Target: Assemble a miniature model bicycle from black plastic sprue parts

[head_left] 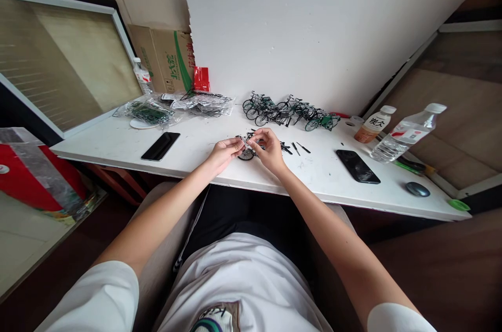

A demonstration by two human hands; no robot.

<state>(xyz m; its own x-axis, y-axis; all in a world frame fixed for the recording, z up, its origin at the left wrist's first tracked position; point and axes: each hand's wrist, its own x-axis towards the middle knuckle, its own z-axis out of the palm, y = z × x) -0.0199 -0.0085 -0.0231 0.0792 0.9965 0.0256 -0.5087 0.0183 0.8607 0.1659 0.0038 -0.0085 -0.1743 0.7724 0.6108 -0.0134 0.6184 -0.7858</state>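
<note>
While a small group of bikes (292,108) stands along the back of the table (317,175), looking put together, one more unit seems to be in hand and unfinished. Loose dark parts (285,149) lie on the near side of the bikes, with two thin dark pieces (296,149) just beside them, so some fitting appears to be left. To the left of the bikes, clear bags (147,112) hold green and dark parts, which I would judge to be stock not yet used. How many units remain cannot be told.

Nearer the person than the bikes, the left hand (226,153) pinches a small silver part (244,142) between thumb and fingers; the right hand (270,150) meets it from the other side, its thumb and forefinger also closed on the part. The silver part thus sits at the fingertips of both hands, between them. A dark wheel (246,155) shows just below the fingertips; whether it is joined to the silver part is hidden.
</note>
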